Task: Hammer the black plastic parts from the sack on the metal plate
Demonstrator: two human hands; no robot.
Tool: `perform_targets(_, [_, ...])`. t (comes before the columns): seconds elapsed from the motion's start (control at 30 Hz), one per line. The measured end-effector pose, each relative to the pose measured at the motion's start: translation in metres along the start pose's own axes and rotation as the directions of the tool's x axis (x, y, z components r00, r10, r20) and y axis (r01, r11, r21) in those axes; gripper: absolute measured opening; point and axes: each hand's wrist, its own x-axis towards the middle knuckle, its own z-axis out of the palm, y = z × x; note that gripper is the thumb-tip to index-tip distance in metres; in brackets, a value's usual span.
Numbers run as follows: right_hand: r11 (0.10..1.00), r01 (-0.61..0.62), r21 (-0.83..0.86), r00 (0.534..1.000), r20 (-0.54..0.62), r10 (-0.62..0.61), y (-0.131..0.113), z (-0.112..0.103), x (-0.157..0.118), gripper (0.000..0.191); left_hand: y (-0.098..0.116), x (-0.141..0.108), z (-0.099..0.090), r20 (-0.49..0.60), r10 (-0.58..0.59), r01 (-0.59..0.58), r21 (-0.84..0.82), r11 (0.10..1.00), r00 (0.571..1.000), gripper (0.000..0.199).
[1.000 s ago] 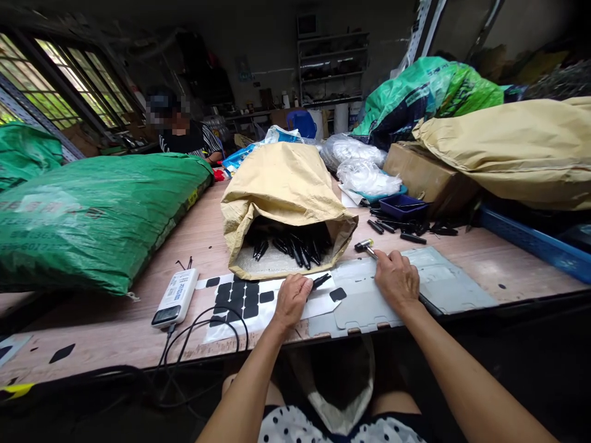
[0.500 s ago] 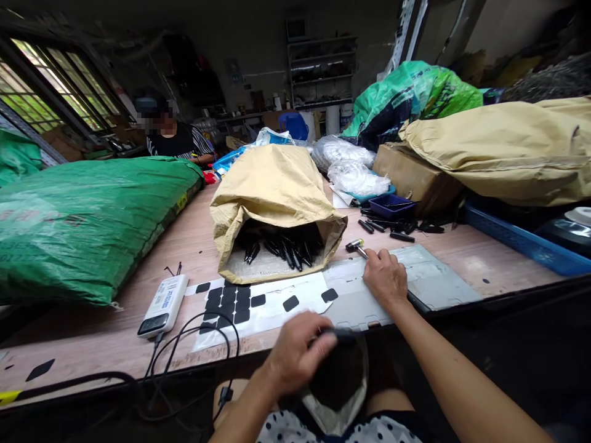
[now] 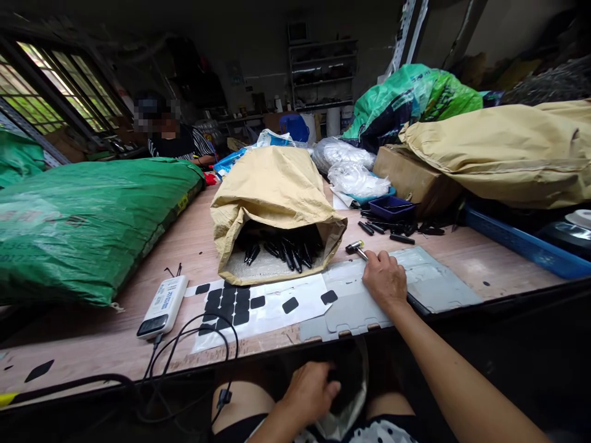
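My right hand (image 3: 385, 280) rests on the grey board (image 3: 438, 280), wrapped round a small hammer (image 3: 355, 247). The hammer's metal head with a yellowish face points to the far left, and its black handle comes out under my wrist. Below the table edge, my left hand (image 3: 314, 391) is at the mouth of an open bag (image 3: 362, 369) between my knees. Its fingers are curled, and what they hold, if anything, is lost in the dark. A tan sack (image 3: 277, 184) lies beyond the board, with black pen-like pieces (image 3: 290, 252) in its mouth.
Black square stickers (image 3: 226, 304) lie on a white sheet beside a white power bank (image 3: 164, 307) with looping cables. A green sack (image 3: 92, 227) fills the left. More black pieces (image 3: 401, 238) and a purple tray (image 3: 392, 207) lie right. Another person (image 3: 178, 141) sits at the far left.
My left hand has dropped from the table edge down to the bag's mouth; the dark object at its fingers no longer shows. My right hand stays on the hammer.
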Motion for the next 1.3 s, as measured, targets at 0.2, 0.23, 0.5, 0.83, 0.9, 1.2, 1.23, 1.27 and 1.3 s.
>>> perform_targets(0.2, [1.000, -0.002, -0.001, 1.000, -0.019, 0.002, 0.001, 0.005, 0.000, 0.034, 0.062, 0.017, -0.102, -0.483, 0.273, -0.220, 0.165, 0.961, 0.832, 0.035])
perform_targets(0.23, [1.000, -0.001, -0.004, 1.000, -0.017, 0.001, 0.001, 0.005, 0.000, 0.034, 0.063, 0.031, -0.119, -0.552, 0.290, -0.173, 0.254, 0.952, 0.782, 0.045])
perform_targets(0.5, [1.000, 0.001, 0.006, 1.000, 0.003, -0.001, -0.001, 0.001, 0.001, 0.032, 0.045, 0.090, -0.148, -0.485, 0.384, -0.033, 0.586, 0.809, 0.785, 0.063])
perform_targets(0.83, [1.000, -0.001, -0.002, 1.000, 0.012, 0.001, -0.001, 0.000, 0.002, 0.029, 0.059, 0.082, -0.115, -0.588, 0.268, -0.010, 0.404, 0.915, 0.763, 0.045])
perform_targets(0.9, [1.000, -0.004, -0.002, 1.000, 0.015, 0.004, -0.001, -0.001, 0.002, 0.029, 0.052, 0.078, -0.121, -0.661, 0.226, -0.028, 0.296, 0.955, 0.715, 0.039])
perform_targets(1.2, [1.000, 0.009, -0.009, 1.000, -0.003, -0.009, 0.001, 0.002, 0.001, 0.031, 0.015, 0.069, -0.176, -0.877, -0.095, -0.087, -0.153, 0.984, 0.471, 0.028])
perform_targets(1.23, [1.000, 0.011, -0.011, 1.000, -0.006, -0.011, 0.001, 0.003, 0.001, 0.031, 0.014, 0.072, -0.177, -0.870, -0.116, -0.053, -0.161, 0.986, 0.480, 0.035])
perform_targets(1.27, [1.000, 0.014, -0.013, 1.000, -0.009, -0.015, 0.001, 0.003, 0.001, 0.031, 0.014, 0.076, -0.178, -0.866, -0.130, -0.018, -0.158, 0.987, 0.483, 0.041])
perform_targets(1.3, [1.000, 0.016, -0.015, 1.000, -0.012, -0.016, 0.001, 0.003, 0.001, 0.031, 0.015, 0.080, -0.177, -0.864, -0.135, 0.015, -0.146, 0.989, 0.484, 0.044])
